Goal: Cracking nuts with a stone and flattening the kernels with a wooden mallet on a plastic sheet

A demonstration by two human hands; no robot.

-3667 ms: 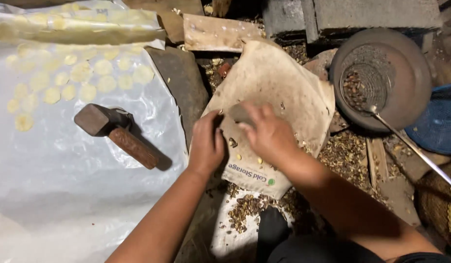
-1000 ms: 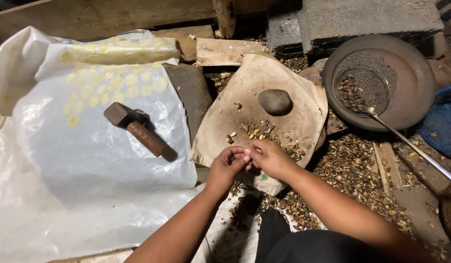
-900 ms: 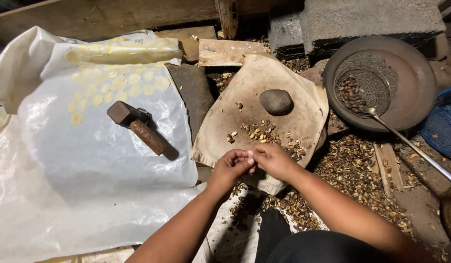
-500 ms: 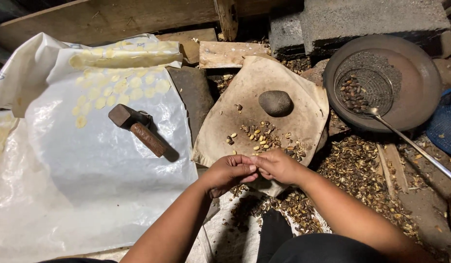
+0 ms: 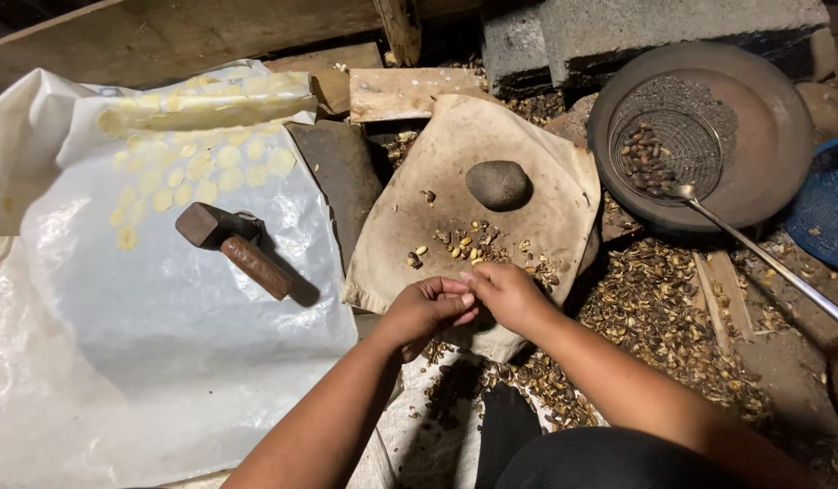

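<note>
Fingertips of the left hand and right hand pinch together over something too small to identify, at the paper sheet's six o'clock edge; scattered kernels lie just beyond, a rounded stone toward twelve.

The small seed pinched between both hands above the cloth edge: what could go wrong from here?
1. The left hand and right hand meet past the edge of the tan cloth mat; a dropped seed may vanish among the brown husks on the ground.
2. The rusty hammer lies on the white plastic sheet near the flattened yellow discs; an elbow might push it.
</note>
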